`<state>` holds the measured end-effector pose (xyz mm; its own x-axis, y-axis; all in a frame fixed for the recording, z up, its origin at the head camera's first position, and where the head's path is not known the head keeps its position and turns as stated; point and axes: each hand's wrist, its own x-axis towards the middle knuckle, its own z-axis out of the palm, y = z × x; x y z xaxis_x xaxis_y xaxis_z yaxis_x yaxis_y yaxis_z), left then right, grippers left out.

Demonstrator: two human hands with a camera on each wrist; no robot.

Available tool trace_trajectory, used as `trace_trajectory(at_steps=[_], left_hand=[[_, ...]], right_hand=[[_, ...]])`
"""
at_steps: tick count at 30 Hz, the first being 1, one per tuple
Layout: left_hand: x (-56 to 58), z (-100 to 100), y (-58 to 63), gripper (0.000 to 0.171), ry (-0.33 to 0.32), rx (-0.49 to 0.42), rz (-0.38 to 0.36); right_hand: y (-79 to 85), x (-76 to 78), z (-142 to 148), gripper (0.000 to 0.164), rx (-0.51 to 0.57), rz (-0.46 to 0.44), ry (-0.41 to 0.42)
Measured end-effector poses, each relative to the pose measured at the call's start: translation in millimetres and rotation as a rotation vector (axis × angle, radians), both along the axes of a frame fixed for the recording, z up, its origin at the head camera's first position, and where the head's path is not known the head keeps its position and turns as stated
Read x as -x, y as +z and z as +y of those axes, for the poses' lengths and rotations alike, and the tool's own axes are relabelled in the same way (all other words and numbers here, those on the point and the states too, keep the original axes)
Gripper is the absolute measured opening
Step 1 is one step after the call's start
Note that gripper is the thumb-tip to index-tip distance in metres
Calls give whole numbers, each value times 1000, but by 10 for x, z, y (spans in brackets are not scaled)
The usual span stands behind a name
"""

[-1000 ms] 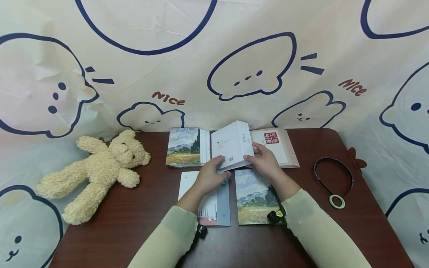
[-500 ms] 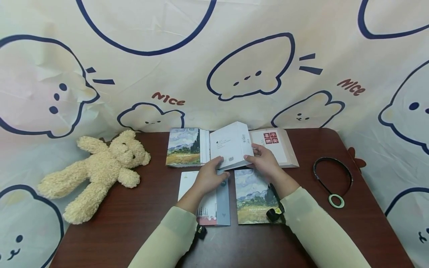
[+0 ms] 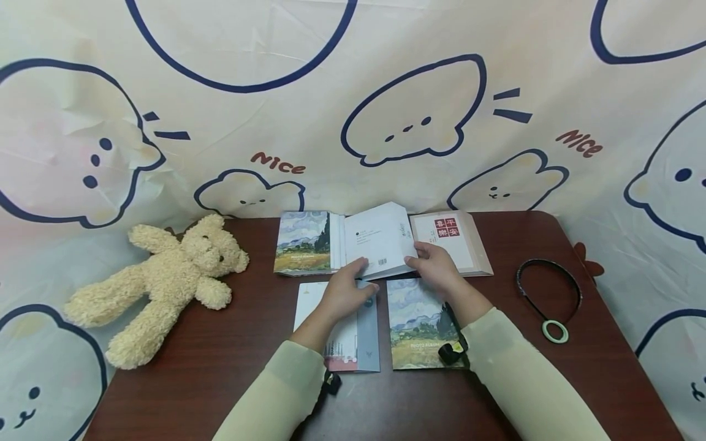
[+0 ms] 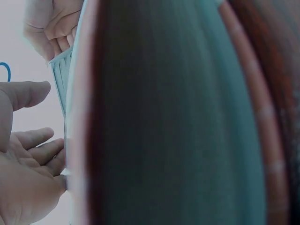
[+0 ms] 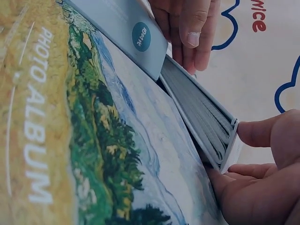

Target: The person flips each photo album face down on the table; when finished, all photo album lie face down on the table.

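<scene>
Your left hand (image 3: 346,293) and right hand (image 3: 436,264) each pinch a near corner of the white book (image 3: 379,241), tilting it up off the surface (image 3: 220,367) between your grips.

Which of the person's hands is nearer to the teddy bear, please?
Left. The left hand grips the white book's near edge, closer to the teddy bear; the right hand holds the far side.

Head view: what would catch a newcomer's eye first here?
Probably the white hardcover album, tilted at the centre back of the dark brown wooden table, gripped at its near corners by the left hand and right hand. Next, the cream plush teddy bear lying at the table's left edge.
</scene>
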<state>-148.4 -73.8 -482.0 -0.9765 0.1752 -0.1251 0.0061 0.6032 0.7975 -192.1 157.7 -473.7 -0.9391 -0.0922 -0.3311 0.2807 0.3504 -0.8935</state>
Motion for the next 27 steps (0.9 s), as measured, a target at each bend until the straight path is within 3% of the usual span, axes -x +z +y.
trace_trajectory(at_steps=[9, 17, 27], left_hand=[[-2, 1, -23, 71, -34, 9, 34], [5, -6, -29, 73, -38, 24, 40], [18, 17, -39, 74, -63, 28, 47]], right_hand=[[69, -51, 4, 63, -199, 59, 79], [81, -89, -38, 55, -371, 162, 92], [6, -124, -58, 50, -456, 243, 108]])
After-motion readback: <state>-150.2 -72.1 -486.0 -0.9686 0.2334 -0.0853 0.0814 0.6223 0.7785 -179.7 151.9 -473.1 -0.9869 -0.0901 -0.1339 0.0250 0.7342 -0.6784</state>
